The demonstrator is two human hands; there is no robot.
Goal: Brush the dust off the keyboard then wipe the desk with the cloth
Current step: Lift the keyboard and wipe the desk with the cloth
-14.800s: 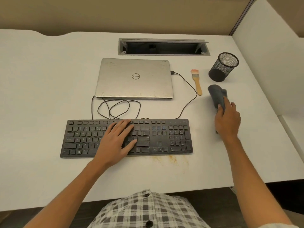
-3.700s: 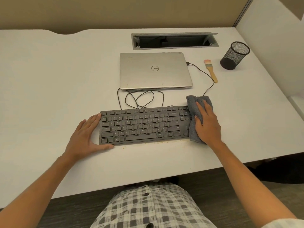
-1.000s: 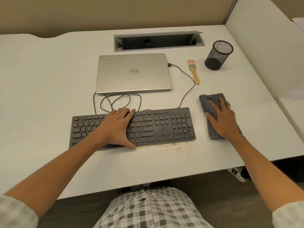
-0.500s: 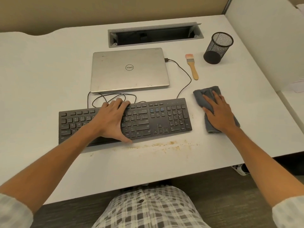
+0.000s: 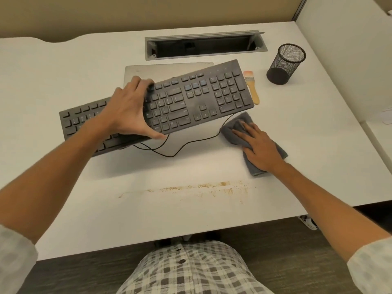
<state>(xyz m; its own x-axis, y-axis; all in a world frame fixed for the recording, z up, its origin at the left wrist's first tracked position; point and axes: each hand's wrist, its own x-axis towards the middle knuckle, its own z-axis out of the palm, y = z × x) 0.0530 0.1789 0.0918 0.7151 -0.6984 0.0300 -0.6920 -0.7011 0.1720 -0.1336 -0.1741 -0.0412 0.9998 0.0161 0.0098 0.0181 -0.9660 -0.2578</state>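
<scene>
Behind the lifted keyboard (image 5: 191,102) lie laptop (image 5: 152,72) and brush (image 5: 252,90).

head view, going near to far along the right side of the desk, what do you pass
Right hand pressing the cloth, then the brush, then the mesh pen cup farthest back on the desk.

The keyboard (image 5: 191,102) looks of matt dark plastic. The cloth (image 5: 254,164) is soft grey fabric. The brush (image 5: 253,92) has a pale wooden handle. The laptop (image 5: 152,71) is brushed silver metal, the pen cup (image 5: 285,64) black wire mesh, the desk (image 5: 63,81) smooth matt white.
</scene>
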